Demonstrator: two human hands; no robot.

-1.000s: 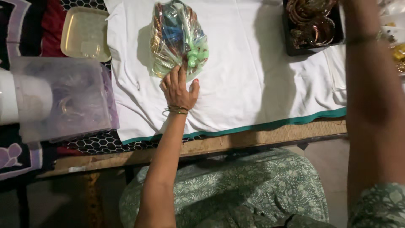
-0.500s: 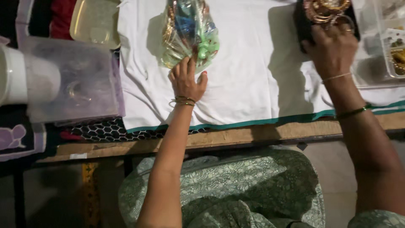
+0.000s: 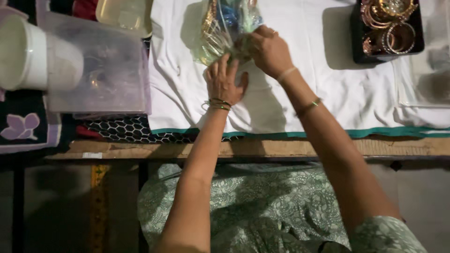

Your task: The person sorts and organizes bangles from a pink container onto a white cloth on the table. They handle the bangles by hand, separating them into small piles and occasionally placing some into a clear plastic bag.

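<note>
Both hands are on the clear plastic bag of bangles (image 3: 220, 28) lying on the white cloth (image 3: 300, 84): the left hand (image 3: 224, 82) presses down with fingers spread on its near end, while the right hand (image 3: 268, 50) closes around it. A black tray of bangles (image 3: 388, 29) sits well apart.
</note>
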